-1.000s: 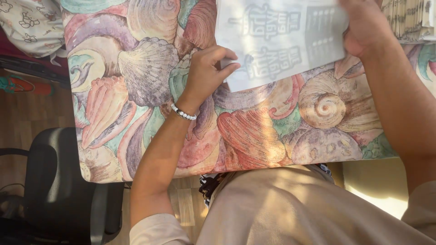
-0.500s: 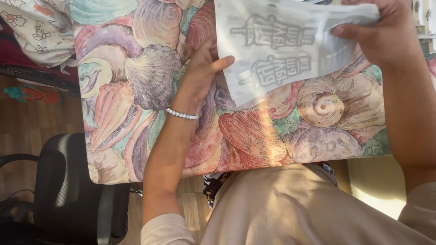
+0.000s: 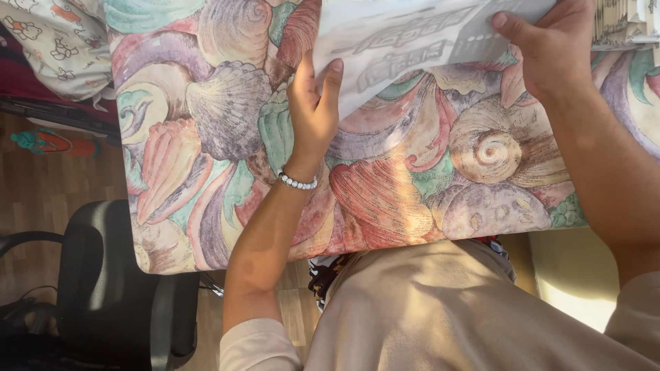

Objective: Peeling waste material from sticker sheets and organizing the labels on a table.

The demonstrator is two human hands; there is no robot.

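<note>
Head view, looking straight down over a table covered in a cloth printed with big pastel seashells [image 3: 227, 110] – pink, teal, purple, tan. Both hands are on a thin white sheet of paper with grey print showing through it [image 3: 405, 41], which sits at the top middle of frame, lifted partly off the cloth, its lower edge slanting up to the right. Left hand [image 3: 313, 110] grasps the sheet's lower left edge, thumb up along the paper, fingers behind it and hidden; a white beaded bracelet [image 3: 297, 182] sits on that wrist. Right hand [image 3: 546, 48] grips the sheet's right side near the top edge of frame, thumb pressed across the front, fingers curled behind – so both hands are clamped on the paper, neither free. The paper hangs between the two hands, well above the near table edge. Person wears a beige short-sleeved top [image 3: 440, 309], filling the bottom middle. At far left a black office chair [image 3: 103, 288] stands on wood floor [image 3: 41, 185], just beside the table's left edge. Top left corner: a pale cushion with small cartoon prints [image 3: 48, 41], and below it on the floor a small teal and orange toy [image 3: 48, 142]. Top right corner shows a stack of papers [image 3: 622, 24], partly cut off – too little visible to tell more
</note>
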